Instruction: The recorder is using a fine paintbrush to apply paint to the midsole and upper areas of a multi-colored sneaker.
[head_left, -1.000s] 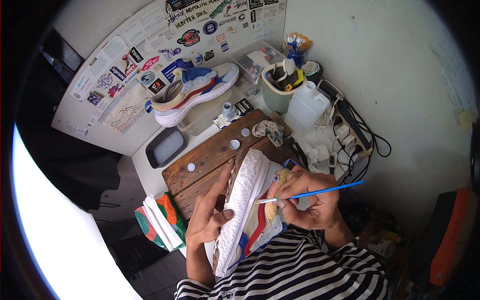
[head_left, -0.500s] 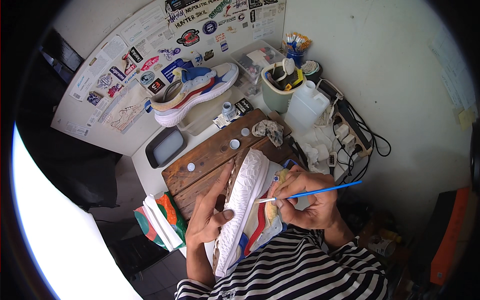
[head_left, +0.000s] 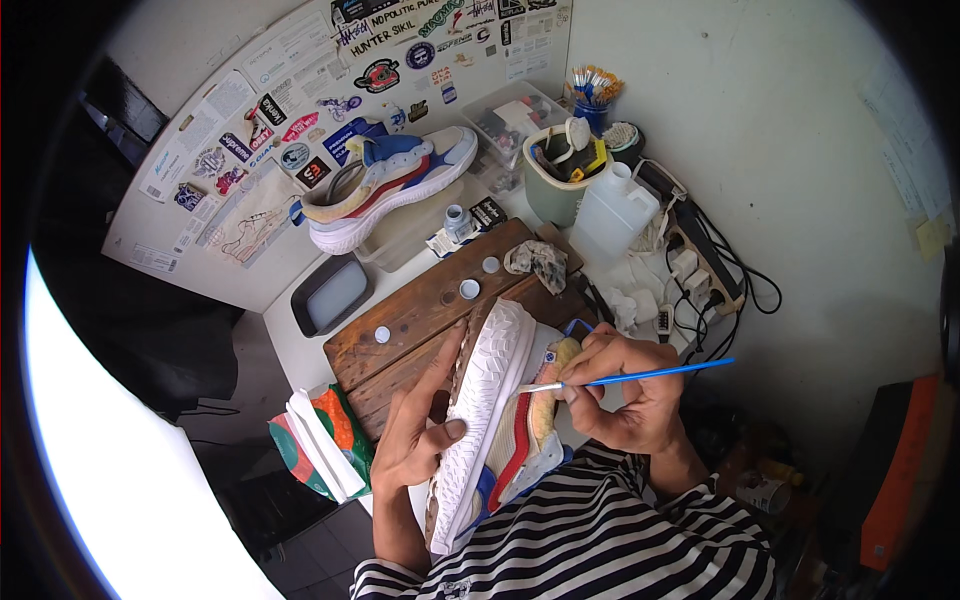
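A sneaker [head_left: 478, 415] with a white sole and cream, red and blue upper is tilted on its side in front of me. My left hand [head_left: 415, 435] grips it along the outsole, with the index finger stretched up the far edge and the thumb lying on the tread. Between thumb and fingers, my right hand [head_left: 635, 390] pinches a blue-handled paintbrush [head_left: 665, 373]. Its bristles meet the sneaker near the line where sole and upper join, just above the red stripe. The palm side of the upper is partly covered by that hand.
The matching sneaker [head_left: 440, 178] rests on a clear plastic box behind a wooden board [head_left: 385, 375]. A small open jar [head_left: 458, 222], paint caps [head_left: 469, 288], a stained rag [head_left: 540, 265] and a dark tray [head_left: 330, 295] surround it. A jug [head_left: 615, 212] and power strip [head_left: 705, 250] stand right.
The brush has shifted slightly up and to the right along the sole's edge, its handle now flatter. My right hand moved with it; the left hand and sneaker stay nearly still.
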